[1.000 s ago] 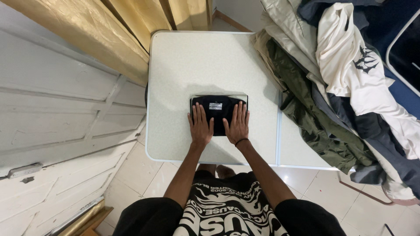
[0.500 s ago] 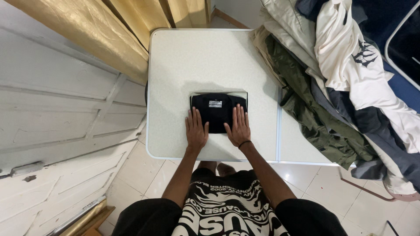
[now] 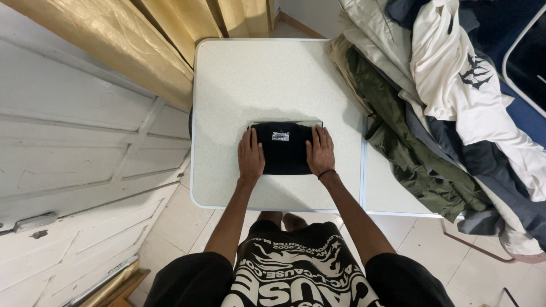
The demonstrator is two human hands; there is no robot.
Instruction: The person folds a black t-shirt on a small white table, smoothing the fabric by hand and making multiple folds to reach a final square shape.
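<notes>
A folded black garment [image 3: 284, 149] lies near the middle of the frame, on the lower central part of a pale speckled tabletop [image 3: 256, 74]. It forms a compact rectangle with a small white label showing near its upper edge, and a thin strip of lighter fabric peeks out along its top.

The left hand [image 3: 251, 157] lies flat on the garment's left edge, fingers stretched out and pointing toward the top of the frame, palm down. The right hand [image 3: 320, 152] mirrors it on the right edge, also spread flat and pressing down, gripping nothing; a dark band sits at its wrist. The garment's centre is bare between the two hands.

To the right of the frame, a heap of clothes [image 3: 449, 108] covers the tabletop's right side and spills beyond it: an olive green piece, a white one with a dark print, grey and dark blue ones. At the upper left, gold curtains [image 3: 142, 34] hang beside a white panelled door [image 3: 79, 148]. Below the tabletop's near edge the person's black printed shirt [image 3: 296, 273] shows above a tiled floor [image 3: 182, 222].
</notes>
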